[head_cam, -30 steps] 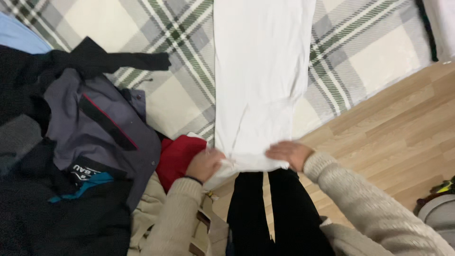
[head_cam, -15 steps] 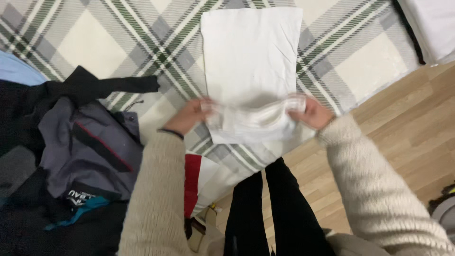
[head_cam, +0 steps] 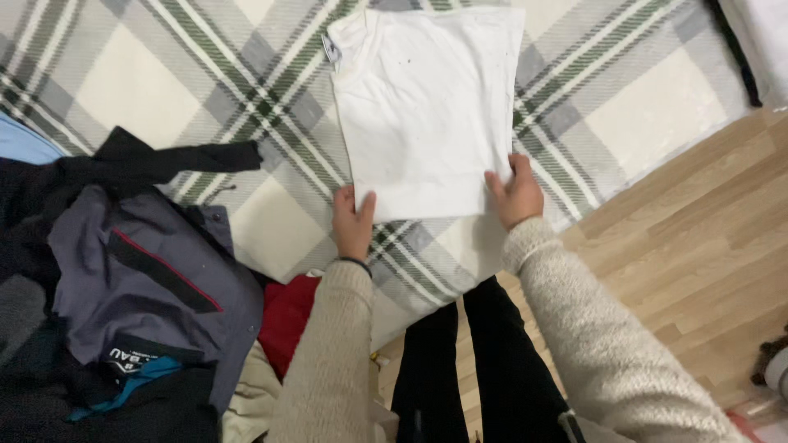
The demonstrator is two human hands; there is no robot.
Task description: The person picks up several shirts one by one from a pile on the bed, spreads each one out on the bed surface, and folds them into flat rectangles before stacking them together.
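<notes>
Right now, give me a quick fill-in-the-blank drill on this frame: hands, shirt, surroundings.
1. Both hands rest at the near edge of a folded shirt whose colour is ____.
2. The shirt lies on a blanket with a ____ pattern.
3. The left hand is at the shirt's near-left corner, the right hand at its near-____ corner.
4. Beside the blanket, the floor is made of ____.

Missing words: white; plaid; right; wood
</notes>
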